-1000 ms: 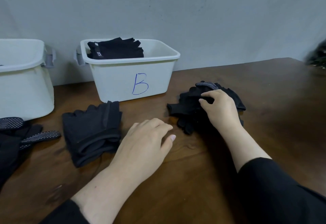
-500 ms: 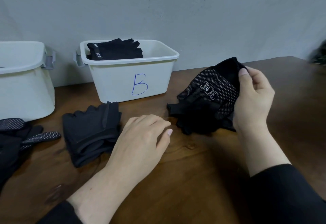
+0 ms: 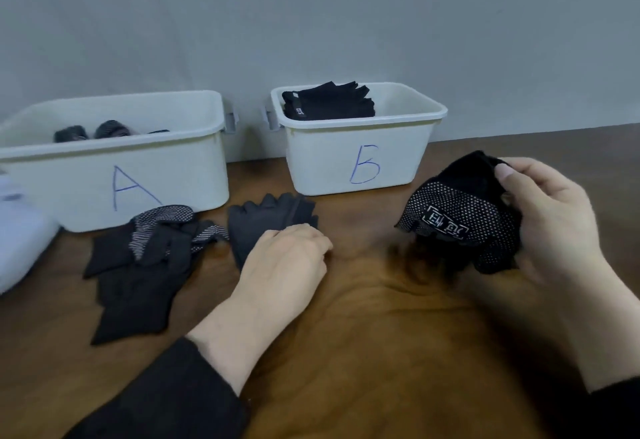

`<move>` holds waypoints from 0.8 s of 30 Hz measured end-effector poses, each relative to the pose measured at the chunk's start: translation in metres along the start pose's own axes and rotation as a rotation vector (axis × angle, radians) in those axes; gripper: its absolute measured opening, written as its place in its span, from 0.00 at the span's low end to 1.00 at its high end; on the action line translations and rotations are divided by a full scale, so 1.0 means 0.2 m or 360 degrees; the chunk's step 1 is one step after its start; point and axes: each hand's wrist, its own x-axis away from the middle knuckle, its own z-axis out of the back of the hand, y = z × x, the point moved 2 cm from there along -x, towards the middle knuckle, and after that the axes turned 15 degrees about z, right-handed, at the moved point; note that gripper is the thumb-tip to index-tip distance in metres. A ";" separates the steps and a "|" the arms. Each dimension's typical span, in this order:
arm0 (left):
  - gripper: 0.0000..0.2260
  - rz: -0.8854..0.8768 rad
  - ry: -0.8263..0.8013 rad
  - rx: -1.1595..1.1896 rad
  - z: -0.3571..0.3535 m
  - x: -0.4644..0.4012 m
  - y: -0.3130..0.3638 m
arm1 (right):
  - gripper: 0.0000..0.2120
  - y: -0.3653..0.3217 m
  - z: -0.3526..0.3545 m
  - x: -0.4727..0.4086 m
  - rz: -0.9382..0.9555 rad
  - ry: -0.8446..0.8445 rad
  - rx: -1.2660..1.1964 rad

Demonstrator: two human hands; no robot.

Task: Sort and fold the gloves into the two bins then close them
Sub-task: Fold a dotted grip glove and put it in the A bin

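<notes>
Right hand (image 3: 550,227) pinched a dotted-palm glove (image 3: 460,220) aloft, apparently for sorting; left hand (image 3: 287,258), fingers curled, rested on the fingerless glove (image 3: 266,220).

Right hand (image 3: 550,231) raised, fingers (image 3: 530,175) curled; left hand (image 3: 284,262) lowered.

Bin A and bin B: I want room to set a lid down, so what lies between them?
Between bin A and bin B the head view shows only bare table and the wall; their side latches face each other across the gap.
</notes>
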 end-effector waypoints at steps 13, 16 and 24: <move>0.12 -0.0085 0.0392 0.0301 0.13 0.18 -0.21 | 0.07 -0.25 -0.50 0.00 0.0240 -0.0769 0.0653; 0.11 -0.0140 0.0450 0.0387 0.17 0.25 -0.22 | 0.06 -0.31 -0.52 -0.02 0.0568 -0.0572 0.0714; 0.12 -0.0146 0.0435 0.0457 0.21 0.33 -0.30 | 0.16 0.05 -0.35 0.42 0.0535 -0.1786 0.1473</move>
